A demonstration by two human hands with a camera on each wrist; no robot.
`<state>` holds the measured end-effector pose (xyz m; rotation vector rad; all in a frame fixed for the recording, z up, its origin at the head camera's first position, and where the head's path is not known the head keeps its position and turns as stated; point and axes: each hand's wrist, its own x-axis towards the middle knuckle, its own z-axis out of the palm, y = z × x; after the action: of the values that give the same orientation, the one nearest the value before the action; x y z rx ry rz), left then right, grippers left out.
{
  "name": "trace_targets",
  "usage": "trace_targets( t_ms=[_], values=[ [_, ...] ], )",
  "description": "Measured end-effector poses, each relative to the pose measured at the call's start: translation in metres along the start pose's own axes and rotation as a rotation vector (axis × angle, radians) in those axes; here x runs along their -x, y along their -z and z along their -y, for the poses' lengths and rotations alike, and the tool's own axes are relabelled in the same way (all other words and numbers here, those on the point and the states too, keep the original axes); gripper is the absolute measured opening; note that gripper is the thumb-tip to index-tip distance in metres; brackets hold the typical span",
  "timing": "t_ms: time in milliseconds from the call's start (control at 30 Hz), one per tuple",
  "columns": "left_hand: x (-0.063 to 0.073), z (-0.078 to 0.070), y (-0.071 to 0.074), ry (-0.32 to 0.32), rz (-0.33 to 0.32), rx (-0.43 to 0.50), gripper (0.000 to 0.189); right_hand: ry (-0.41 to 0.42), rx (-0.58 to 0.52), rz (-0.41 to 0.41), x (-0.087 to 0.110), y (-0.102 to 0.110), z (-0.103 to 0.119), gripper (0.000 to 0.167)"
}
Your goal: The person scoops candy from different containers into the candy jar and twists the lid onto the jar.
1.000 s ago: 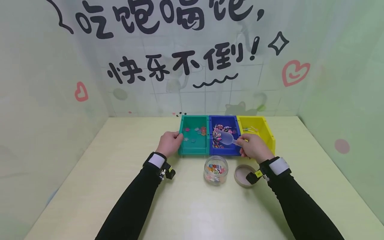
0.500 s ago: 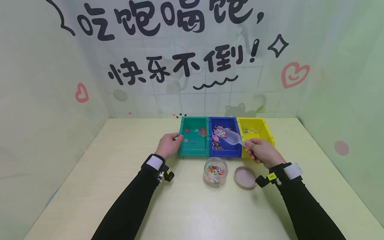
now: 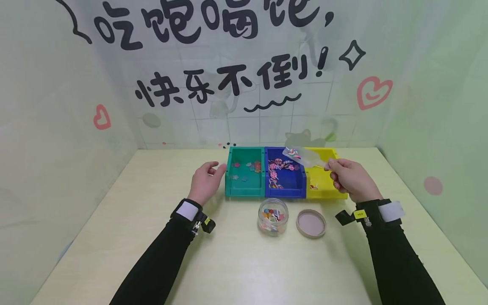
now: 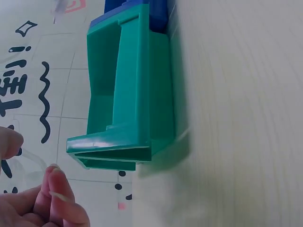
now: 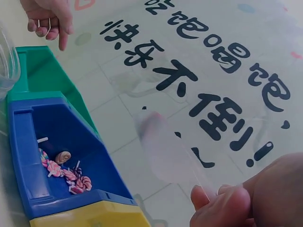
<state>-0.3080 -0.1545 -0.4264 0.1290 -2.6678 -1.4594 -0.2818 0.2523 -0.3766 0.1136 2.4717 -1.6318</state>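
My right hand [image 3: 352, 180] pinches the handle of a translucent plastic scoop [image 3: 309, 157], raised over the blue and yellow bins. A swirled lollipop-shaped piece [image 3: 292, 153] lies in the scoop's bowl. Below it, the blue bin [image 3: 286, 193] contains several striped lollipop pieces [image 5: 71, 175]. My left hand [image 3: 206, 182] stands just off the left side of the green bin [image 3: 244, 192], thumb and fingers apart and holding nothing. In the left wrist view, a gap shows between its fingertips [image 4: 56, 172] and that bin. Small coloured pieces [image 3: 256, 166] lie in the green bin.
At the right end of the joined row, the yellow bin [image 3: 328, 192] has a few small pieces inside, partly covered by the scoop. In front stand an uncovered clear jar [image 3: 263, 225] with colourful pieces and a round lid [image 3: 310, 224]. A printed backdrop [image 3: 259, 127] rises behind.
The right hand has lifted the scoop out of the blue bin, up and to the right, with a lollipop piece in it. My left hand has let go of the green bin's edge.
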Motion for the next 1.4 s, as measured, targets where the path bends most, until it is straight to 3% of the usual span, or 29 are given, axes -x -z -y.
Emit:
trace_targets(
  t_ms=[200,367,600,800,933,1167,1400],
  values=[
    [0.008,-0.006,0.004,-0.035,-0.015,0.071,0.055,-0.001,-0.029,-0.015,0.007,0.014,0.012,0.046],
    [0.018,-0.009,0.005,-0.087,0.026,0.133,0.054,0.006,-0.013,-0.030,0.016,0.018,0.020,0.051],
    [0.040,-0.011,-0.004,-0.188,0.141,0.128,0.055,0.019,0.010,-0.034,0.026,0.019,0.031,0.053],
    [0.060,-0.019,-0.020,-0.216,0.258,0.090,0.056,0.033,-0.008,-0.017,0.036,0.018,0.039,0.052],
    [0.070,-0.020,-0.031,-0.212,0.353,0.091,0.068,0.037,-0.025,0.002,0.041,0.016,0.041,0.050],
    [0.080,-0.016,-0.050,-0.223,0.500,0.068,0.097,0.052,-0.003,0.033,0.045,0.014,0.042,0.049],
    [0.084,-0.017,-0.063,-0.240,0.556,-0.001,0.095,0.083,0.063,0.063,0.047,0.009,0.042,0.045]
  ],
)
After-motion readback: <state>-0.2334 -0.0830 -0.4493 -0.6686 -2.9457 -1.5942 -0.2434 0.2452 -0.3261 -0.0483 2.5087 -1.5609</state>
